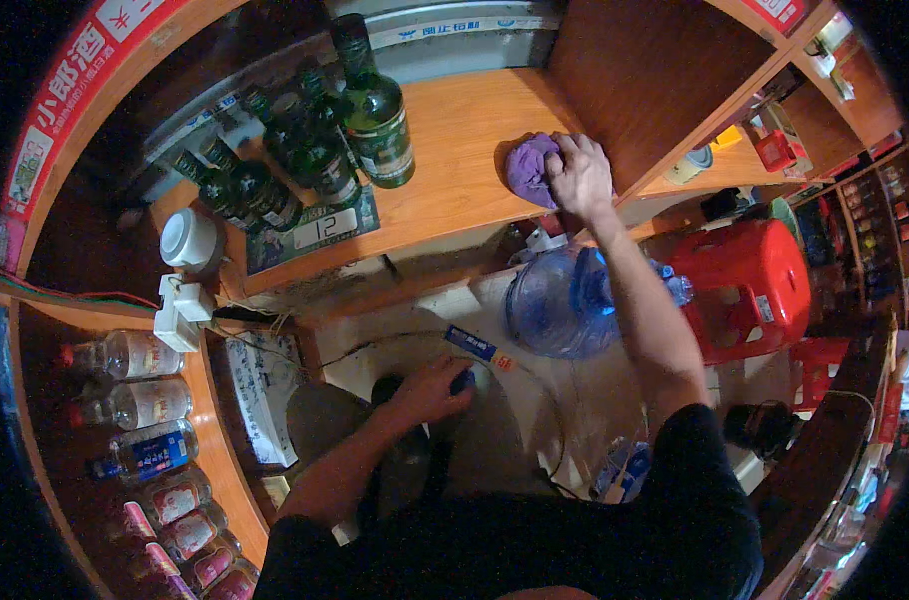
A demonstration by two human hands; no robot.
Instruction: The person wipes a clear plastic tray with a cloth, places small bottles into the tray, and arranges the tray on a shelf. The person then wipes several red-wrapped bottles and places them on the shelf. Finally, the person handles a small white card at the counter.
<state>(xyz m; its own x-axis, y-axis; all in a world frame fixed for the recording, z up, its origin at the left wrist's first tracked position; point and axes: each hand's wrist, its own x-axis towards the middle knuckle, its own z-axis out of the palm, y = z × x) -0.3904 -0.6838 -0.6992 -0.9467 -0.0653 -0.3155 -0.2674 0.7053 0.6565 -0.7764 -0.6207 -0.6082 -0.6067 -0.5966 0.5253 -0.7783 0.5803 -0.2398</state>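
My right hand (583,174) presses a bunched purple cloth (529,169) onto the right end of an orange wooden shelf (454,142), close to its dark side panel. Green glass bottles (379,127) stand in a group on the left part of this shelf, beside a price card (327,229). Lower down, in front of my body, my left hand (432,394) is curled around a small dark object (462,381) that I cannot identify. A blue and orange label strip (481,347) is just above that hand.
A large clear-blue water jug (556,304) stands under my right forearm, with a red plastic stool (754,289) to its right. White plug adapters (181,307) and a white round device (190,238) sit at the shelf's left end. Clear bottles (151,401) fill the lower left shelf.
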